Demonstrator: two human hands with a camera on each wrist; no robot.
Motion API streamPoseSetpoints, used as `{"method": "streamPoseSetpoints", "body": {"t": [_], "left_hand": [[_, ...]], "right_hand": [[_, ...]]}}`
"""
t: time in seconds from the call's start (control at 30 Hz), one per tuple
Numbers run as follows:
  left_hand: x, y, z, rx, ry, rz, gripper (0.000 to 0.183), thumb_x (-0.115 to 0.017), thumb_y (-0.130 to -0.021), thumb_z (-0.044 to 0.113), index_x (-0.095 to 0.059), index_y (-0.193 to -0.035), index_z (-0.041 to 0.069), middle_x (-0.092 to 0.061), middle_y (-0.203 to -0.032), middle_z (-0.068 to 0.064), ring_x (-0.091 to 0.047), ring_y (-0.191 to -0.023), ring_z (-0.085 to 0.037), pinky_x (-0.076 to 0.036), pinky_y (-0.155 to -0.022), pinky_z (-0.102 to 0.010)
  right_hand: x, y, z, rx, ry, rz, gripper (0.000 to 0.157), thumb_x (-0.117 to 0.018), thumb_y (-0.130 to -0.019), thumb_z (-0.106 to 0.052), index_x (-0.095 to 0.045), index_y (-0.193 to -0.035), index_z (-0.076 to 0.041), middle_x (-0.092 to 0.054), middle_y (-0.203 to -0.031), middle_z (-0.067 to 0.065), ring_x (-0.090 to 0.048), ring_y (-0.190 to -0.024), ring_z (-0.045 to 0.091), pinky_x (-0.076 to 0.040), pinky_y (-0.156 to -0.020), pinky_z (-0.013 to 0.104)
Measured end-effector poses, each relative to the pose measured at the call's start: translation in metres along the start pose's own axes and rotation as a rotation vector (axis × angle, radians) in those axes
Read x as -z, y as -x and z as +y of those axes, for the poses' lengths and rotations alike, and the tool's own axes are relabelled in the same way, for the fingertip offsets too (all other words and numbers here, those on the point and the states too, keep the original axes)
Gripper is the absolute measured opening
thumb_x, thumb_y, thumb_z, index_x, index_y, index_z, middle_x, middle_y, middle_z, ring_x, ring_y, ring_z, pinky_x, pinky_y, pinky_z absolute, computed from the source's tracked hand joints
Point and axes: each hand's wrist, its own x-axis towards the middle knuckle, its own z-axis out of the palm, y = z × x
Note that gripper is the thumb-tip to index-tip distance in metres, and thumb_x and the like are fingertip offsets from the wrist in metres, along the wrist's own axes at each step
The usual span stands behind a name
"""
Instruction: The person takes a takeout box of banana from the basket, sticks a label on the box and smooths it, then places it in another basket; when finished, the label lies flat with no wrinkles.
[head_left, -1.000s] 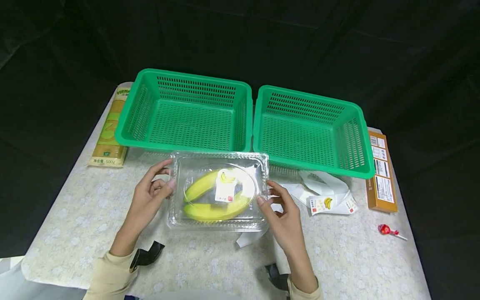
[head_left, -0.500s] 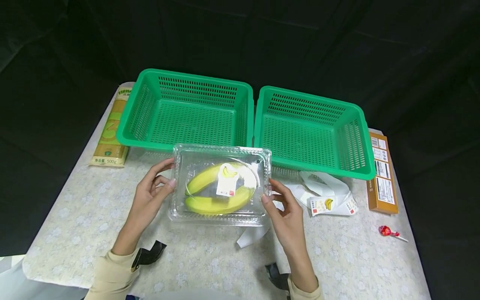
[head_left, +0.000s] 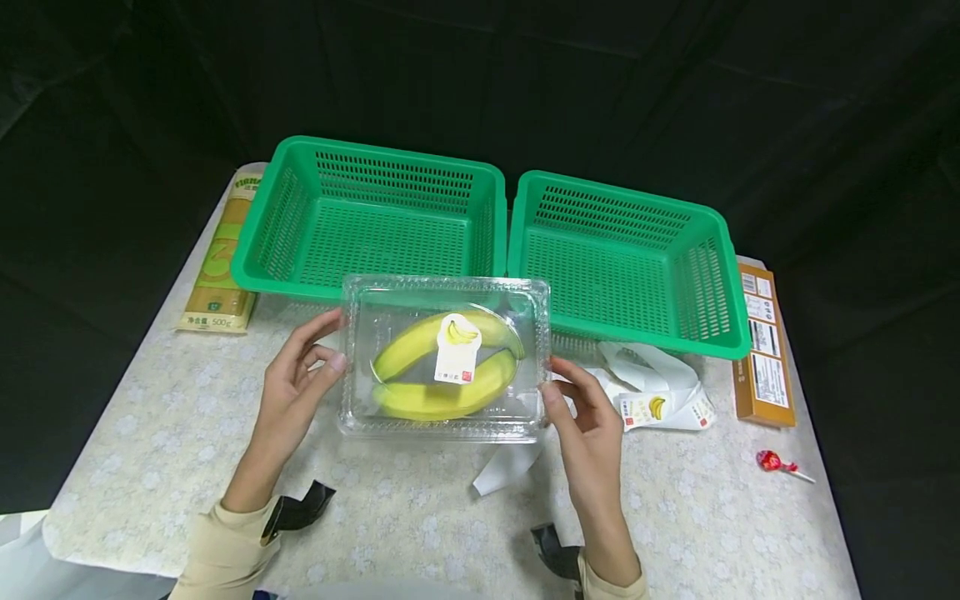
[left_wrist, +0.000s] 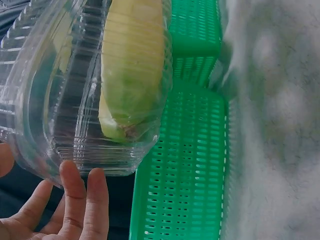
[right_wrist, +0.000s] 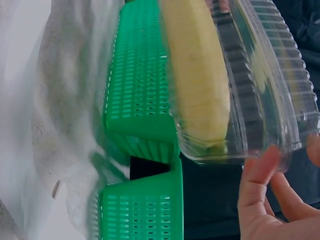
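Note:
A clear plastic clamshell box (head_left: pixel 446 430) is held up between both hands, its far edge in front of the baskets' near rims in the head view. Inside it lie two yellow bananas (head_left: pixel 431 402), greenish at their ends. A white banana-picture label (head_left: pixel 454 367) is on the lid. My left hand (head_left: pixel 292 387) grips the box's left side, fingertips (left_wrist: pixel 73 175) on the end wall and thumb toward the lid edge. At the opposite end, my right hand (head_left: pixel 588 429) pinches the rim, with fingertips (right_wrist: pixel 265 160) against the plastic. Both palms stay off the box.
Two green baskets (head_left: pixel 372 293) stand side by side at the back. A noodle packet (head_left: pixel 217 267) lies left, an orange-brown box (head_left: pixel 765 350) right. A red lollipop (head_left: pixel 770 459) and crumpled white packaging (head_left: pixel 660 379) with banana print lie on the right of the patterned table (head_left: pixel 397 533).
Both hands have raised the box of bananas and moved it slightly away from the body, so it now overlaps the basket rims in view. The right hand has shifted a little right.

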Motion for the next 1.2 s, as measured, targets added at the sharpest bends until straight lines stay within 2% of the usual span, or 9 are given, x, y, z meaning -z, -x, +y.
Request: {"method": "streamPoseSetpoints", "body": {"t": [0.1,0.2,0.37,0.5,0.63,0.73,0.9,1.03,1.2], "left_hand": [[-0.002,-0.002,0.001,-0.023,0.025,-0.009,0.053,-0.054,-0.099,-0.003,-0.044,-0.15,0.006,-0.052,-0.146,0.003,-0.059,-0.096,-0.004,-0.052,-0.083,-0.014],[-0.006,-0.003,0.002,-0.045,0.044,-0.024,0.056,-0.053,-0.097,-0.007,-0.043,-0.151,0.005,-0.049,-0.15,0.001,-0.058,-0.1,-0.007,-0.052,-0.085,-0.014],[-0.013,-0.006,0.004,-0.06,0.063,-0.034,0.058,-0.053,-0.096,-0.009,-0.042,-0.151,0.004,-0.046,-0.153,0.0,-0.054,-0.104,-0.009,-0.051,-0.082,-0.014],[-0.016,-0.008,0.003,-0.044,0.049,-0.049,0.058,-0.053,-0.097,-0.006,-0.041,-0.152,0.007,-0.044,-0.154,0.001,-0.052,-0.103,-0.007,-0.048,-0.074,-0.015],[-0.016,-0.009,0.003,-0.02,0.02,-0.063,0.058,-0.054,-0.098,-0.001,-0.041,-0.153,0.011,-0.044,-0.154,0.001,-0.051,-0.104,-0.006,-0.047,-0.073,-0.015],[-0.016,-0.009,0.004,-0.011,0.015,-0.059,0.058,-0.055,-0.098,0.0,-0.041,-0.153,0.011,-0.044,-0.155,0.0,-0.051,-0.107,-0.006,-0.049,-0.08,-0.014],[-0.02,-0.011,0.005,-0.022,0.033,-0.036,0.058,-0.054,-0.099,-0.002,-0.04,-0.153,0.01,-0.043,-0.157,-0.006,-0.051,-0.119,-0.01,-0.047,-0.1,-0.015],[-0.024,-0.014,0.008,-0.025,0.062,-0.026,0.06,-0.054,-0.097,-0.004,-0.04,-0.154,0.01,-0.042,-0.155,-0.008,-0.052,-0.121,-0.013,-0.047,-0.104,-0.016],[-0.029,-0.019,0.012,-0.013,0.036,-0.03,0.061,-0.055,-0.098,-0.002,-0.039,-0.154,0.015,-0.04,-0.157,-0.005,-0.049,-0.129,-0.015,-0.042,-0.11,-0.018]], "right_hand": [[0.001,0.0,0.0,0.05,-0.07,0.013,0.032,-0.058,-0.098,0.002,-0.059,-0.129,0.01,-0.067,-0.125,0.001,-0.063,-0.1,0.008,-0.051,-0.066,0.017],[0.002,0.0,0.0,0.065,-0.096,0.013,0.032,-0.058,-0.098,0.002,-0.059,-0.129,0.009,-0.066,-0.127,0.002,-0.063,-0.106,0.01,-0.053,-0.069,0.018],[0.004,-0.002,0.001,0.035,-0.087,0.007,0.036,-0.058,-0.097,0.003,-0.057,-0.133,0.009,-0.064,-0.133,0.001,-0.06,-0.119,0.014,-0.055,-0.075,0.019],[0.005,-0.002,0.002,0.002,-0.067,0.011,0.04,-0.06,-0.096,0.004,-0.056,-0.136,0.007,-0.063,-0.136,-0.001,-0.059,-0.123,0.015,-0.057,-0.076,0.022],[0.005,-0.003,0.002,-0.024,-0.052,0.011,0.043,-0.06,-0.096,0.004,-0.055,-0.138,0.006,-0.06,-0.139,-0.001,-0.058,-0.126,0.016,-0.058,-0.078,0.023],[0.005,-0.003,0.002,-0.037,-0.045,0.012,0.044,-0.06,-0.095,0.005,-0.054,-0.139,0.006,-0.059,-0.141,-0.001,-0.056,-0.128,0.016,-0.058,-0.079,0.023],[0.005,-0.005,0.001,-0.039,-0.052,0.028,0.045,-0.061,-0.094,0.005,-0.053,-0.139,0.006,-0.059,-0.14,-0.001,-0.053,-0.132,0.016,-0.058,-0.082,0.021],[0.006,-0.011,-0.001,-0.013,-0.054,0.023,0.047,-0.061,-0.094,0.007,-0.053,-0.14,0.006,-0.058,-0.142,0.0,-0.051,-0.134,0.018,-0.058,-0.083,0.021],[0.009,-0.025,-0.005,-0.019,-0.03,0.007,0.051,-0.063,-0.091,0.009,-0.053,-0.141,0.004,-0.056,-0.144,0.0,-0.05,-0.135,0.019,-0.057,-0.088,0.02]]}}
